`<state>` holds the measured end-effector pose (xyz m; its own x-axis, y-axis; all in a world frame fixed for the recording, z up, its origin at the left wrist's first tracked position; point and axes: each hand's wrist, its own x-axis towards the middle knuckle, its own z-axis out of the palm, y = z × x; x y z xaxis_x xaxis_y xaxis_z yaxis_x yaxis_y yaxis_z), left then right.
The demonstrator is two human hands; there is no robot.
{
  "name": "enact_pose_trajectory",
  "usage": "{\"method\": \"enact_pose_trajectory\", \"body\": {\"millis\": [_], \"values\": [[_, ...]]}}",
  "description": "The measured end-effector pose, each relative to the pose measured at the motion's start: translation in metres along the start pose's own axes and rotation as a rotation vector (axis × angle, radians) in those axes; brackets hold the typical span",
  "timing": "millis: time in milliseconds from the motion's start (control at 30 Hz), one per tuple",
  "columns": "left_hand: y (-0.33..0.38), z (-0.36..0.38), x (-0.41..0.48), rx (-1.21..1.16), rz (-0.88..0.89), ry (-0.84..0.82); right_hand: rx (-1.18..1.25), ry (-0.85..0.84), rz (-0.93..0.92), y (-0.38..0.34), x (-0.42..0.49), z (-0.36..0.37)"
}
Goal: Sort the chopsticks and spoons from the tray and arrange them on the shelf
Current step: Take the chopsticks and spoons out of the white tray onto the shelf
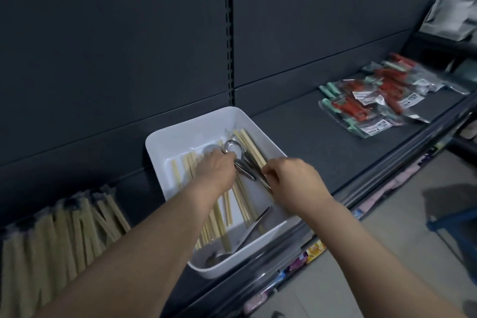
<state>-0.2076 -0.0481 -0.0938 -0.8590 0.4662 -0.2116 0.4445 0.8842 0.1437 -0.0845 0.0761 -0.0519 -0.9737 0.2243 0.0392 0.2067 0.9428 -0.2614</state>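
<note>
Tray [160, 142]: it sits on the shelf [309, 131], slanted, with its near corner over the front edge, so both your arms reach in from the aisle.
Chopsticks [247, 142]: loose and lying lengthwise in the tray, some under your forearm. The ones already laid out, the bundles [67, 227], lie in a row on the shelf to your left.
Spoons [233, 148]: a metal cluster across the chopsticks mid-tray, with bowls toward the back wall and handles toward you. A lone spoon [255, 227] lies at the near end.
Left hand [219, 168]: palm down over the cluster at the bowl end, wrist straight, forearm low along the tray. The knuckles hide your fingertips, so you cannot tell whether they grip or only rest there.
Right hand [291, 181]: it comes in from the right wall with fingers curled, and thumb and forefinger pinch the handle ends.
Why held so: with one hand at each end, you are probably gathering the spoons together so they lift clear of the sticks.
Packets [374, 103]: well apart on the right of the shelf.
</note>
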Motion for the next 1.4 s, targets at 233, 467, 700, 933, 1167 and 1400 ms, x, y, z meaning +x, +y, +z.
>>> {"method": "enact_pose_trajectory", "body": {"millis": [233, 467, 700, 933, 1167, 1400], "values": [[-0.014, -0.014, 0.001, 0.066, -0.185, -0.043, 0.001, -0.121, -0.173, -0.004, 0.055, 0.000], [-0.012, -0.013, -0.016, -0.110, -0.410, 0.080, -0.110, -0.335, -0.206, -0.019, 0.076, 0.005], [-0.024, -0.014, -0.027, -0.275, -0.533, 0.152, -0.141, -0.398, -0.142, -0.025, 0.077, 0.017], [-0.018, -0.019, -0.044, -0.202, -0.540, 0.193, -0.143, -0.384, -0.148, -0.019, 0.070, 0.015], [-0.019, -0.027, -0.055, -0.295, -0.594, 0.352, -0.165, -0.244, -0.224, -0.021, 0.065, 0.008], [-0.013, -0.030, -0.069, -0.359, -0.614, 0.330, -0.084, -0.285, -0.199, -0.021, 0.057, 0.005]]}}
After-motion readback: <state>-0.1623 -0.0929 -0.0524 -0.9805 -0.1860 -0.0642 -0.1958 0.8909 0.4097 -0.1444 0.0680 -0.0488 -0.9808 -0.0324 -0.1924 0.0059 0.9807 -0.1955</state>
